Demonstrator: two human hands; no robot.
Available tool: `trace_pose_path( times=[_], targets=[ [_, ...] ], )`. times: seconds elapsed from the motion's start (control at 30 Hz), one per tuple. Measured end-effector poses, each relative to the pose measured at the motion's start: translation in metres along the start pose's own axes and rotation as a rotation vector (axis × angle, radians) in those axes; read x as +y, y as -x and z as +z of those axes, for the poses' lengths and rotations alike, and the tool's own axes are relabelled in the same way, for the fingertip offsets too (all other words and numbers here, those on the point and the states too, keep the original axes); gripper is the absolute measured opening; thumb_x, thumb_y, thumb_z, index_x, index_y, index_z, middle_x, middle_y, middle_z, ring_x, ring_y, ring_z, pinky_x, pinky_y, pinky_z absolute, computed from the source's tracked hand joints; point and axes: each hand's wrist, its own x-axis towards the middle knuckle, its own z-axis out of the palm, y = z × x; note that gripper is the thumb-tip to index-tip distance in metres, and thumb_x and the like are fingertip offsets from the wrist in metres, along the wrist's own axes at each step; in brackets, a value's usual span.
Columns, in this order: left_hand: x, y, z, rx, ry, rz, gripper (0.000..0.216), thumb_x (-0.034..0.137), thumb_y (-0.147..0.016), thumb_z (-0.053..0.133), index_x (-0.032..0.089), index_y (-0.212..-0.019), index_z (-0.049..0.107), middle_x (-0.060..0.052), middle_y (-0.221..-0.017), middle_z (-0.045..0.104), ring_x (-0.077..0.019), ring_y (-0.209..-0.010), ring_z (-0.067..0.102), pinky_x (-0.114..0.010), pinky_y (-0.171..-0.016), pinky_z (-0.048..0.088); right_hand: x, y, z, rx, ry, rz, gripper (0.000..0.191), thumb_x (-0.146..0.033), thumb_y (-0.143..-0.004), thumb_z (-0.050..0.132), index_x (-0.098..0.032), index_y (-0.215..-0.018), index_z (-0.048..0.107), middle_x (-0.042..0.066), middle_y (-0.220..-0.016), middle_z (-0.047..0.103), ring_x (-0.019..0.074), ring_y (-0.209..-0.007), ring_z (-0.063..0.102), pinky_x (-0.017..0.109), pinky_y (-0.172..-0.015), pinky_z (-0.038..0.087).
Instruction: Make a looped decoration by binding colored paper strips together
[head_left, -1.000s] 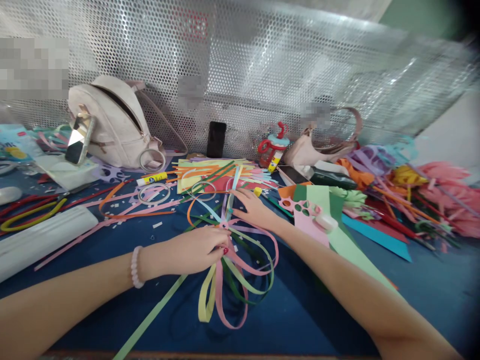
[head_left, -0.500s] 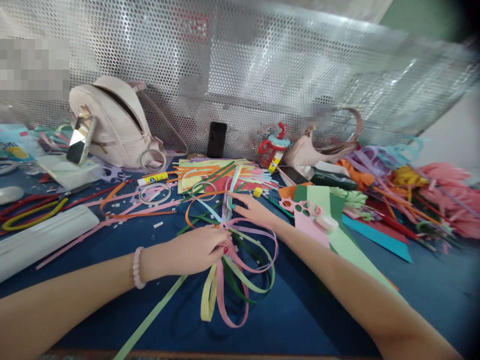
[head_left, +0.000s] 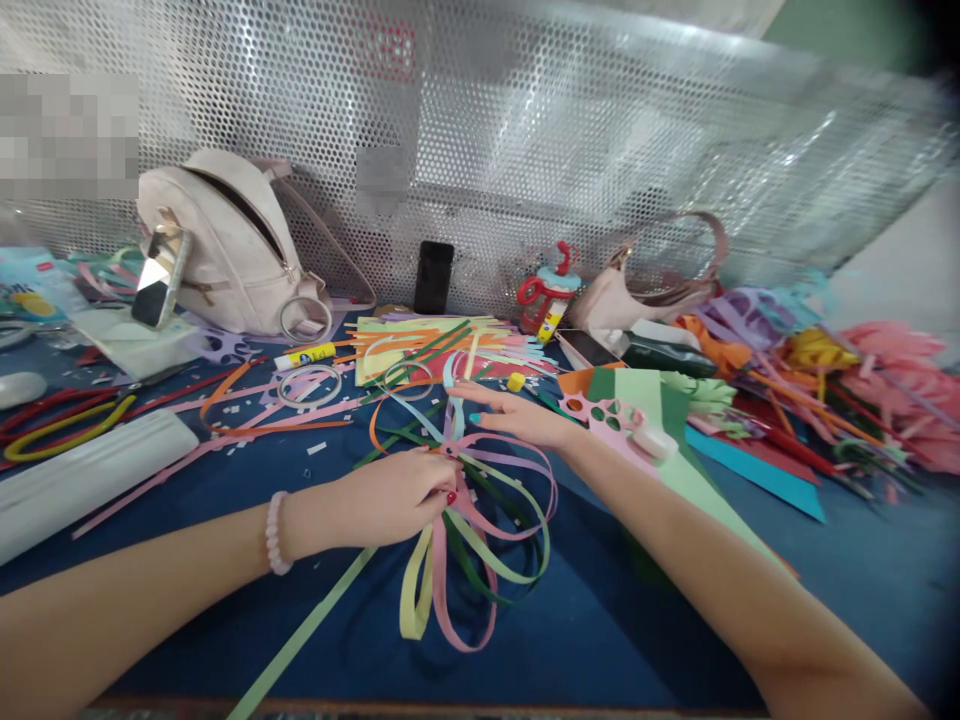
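Note:
My left hand (head_left: 394, 493) is closed, pinching together the gathered centre of a bunch of looped paper strips (head_left: 480, 545) in pink, yellow, green and lilac on the blue table. My right hand (head_left: 521, 415) hovers just beyond the bunch, fingers stretched out flat and apart, fingertips pointing left near a light blue strip (head_left: 452, 400) that runs up from the pinch. Nothing is in its fingers. A pile of loose coloured strips (head_left: 442, 352) lies beyond both hands.
A glue stick (head_left: 304, 356) and a tape ring (head_left: 308, 386) lie at the left. A beige backpack (head_left: 225, 245), a black phone (head_left: 433, 277) and a small bottle (head_left: 547, 295) stand against the perforated metal wall. Punched pink paper (head_left: 619, 425) and paper flowers (head_left: 862, 400) fill the right.
My right hand has lifted off the strips and drawn slightly right, fingers now stretched out above the table. My left hand keeps its pinch in the same place.

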Motion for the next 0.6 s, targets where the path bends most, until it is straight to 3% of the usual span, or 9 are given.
trace_pose_path(
  times=[0.17,0.3,0.4,0.5,0.6],
  targets=[
    [0.002,0.0,-0.001,-0.003,-0.044,-0.015,0.02,0.017,-0.088,0.037,0.016,-0.078,0.055,-0.005,-0.084,0.061,-0.0194,-0.079,0.058,-0.03,-0.072,0.042,0.003,-0.003,0.007,0.174,-0.494,-0.084,0.045,-0.033,-0.077,0.062,-0.025,-0.121,0.055,0.005,-0.135,0.047,0.0196,-0.124,0.043,0.041,-0.107,0.031],
    [0.002,0.0,-0.001,-0.015,-0.053,-0.012,0.021,0.017,-0.088,0.037,0.016,-0.078,0.056,-0.006,-0.094,0.064,-0.0201,-0.087,0.06,-0.032,-0.082,0.043,-0.009,-0.002,0.004,0.275,-0.731,-0.162,0.04,-0.03,-0.076,0.061,-0.023,-0.115,0.058,0.007,-0.128,0.053,0.0188,-0.11,0.055,0.038,-0.095,0.045],
    [0.002,0.0,-0.001,-0.006,-0.049,0.005,0.021,0.016,-0.088,0.038,0.016,-0.079,0.057,-0.007,-0.107,0.063,-0.0214,-0.101,0.058,-0.034,-0.093,0.039,-0.023,0.002,-0.011,0.346,-0.751,-0.209,0.038,-0.029,-0.076,0.059,-0.023,-0.113,0.058,0.005,-0.124,0.057,0.0177,-0.105,0.058,0.037,-0.091,0.049],
    [0.0,0.0,0.001,-0.001,-0.043,0.026,0.02,0.014,-0.087,0.039,0.016,-0.079,0.058,-0.007,-0.111,0.062,-0.0212,-0.106,0.056,-0.032,-0.095,0.038,-0.035,0.01,-0.034,0.569,-0.652,-0.238,0.03,-0.026,-0.076,0.058,-0.023,-0.105,0.062,0.002,-0.117,0.062,0.017,-0.102,0.06,0.037,-0.09,0.05],
    [-0.001,0.0,0.001,0.02,-0.035,0.025,0.02,0.014,-0.086,0.04,0.017,-0.078,0.059,-0.006,-0.108,0.064,-0.0207,-0.101,0.059,-0.029,-0.088,0.043,-0.043,0.019,-0.058,0.788,-0.521,-0.29,0.021,-0.018,-0.076,0.057,-0.024,-0.095,0.065,0.0,-0.103,0.067,0.0149,-0.097,0.062,0.034,-0.089,0.05]
  ],
)
